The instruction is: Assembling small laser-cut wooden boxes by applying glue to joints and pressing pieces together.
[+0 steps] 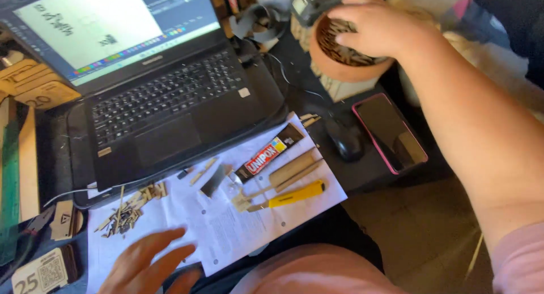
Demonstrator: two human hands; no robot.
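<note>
Terracotta-coloured bowl of wooden bits sits under your right hand, fingers curled on its rim, while your left hand lies open, empty, on the paper sheet.

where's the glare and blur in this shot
Head view: the laptop screen is washed out bright; sunlight falls hard on the paper sheets; the left hand is motion-blurred at the bottom edge; the right hand over the round bowl is sharper.

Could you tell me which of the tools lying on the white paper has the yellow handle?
The utility knife, at the paper's right edge; the glue tube above it is black and red.
</note>
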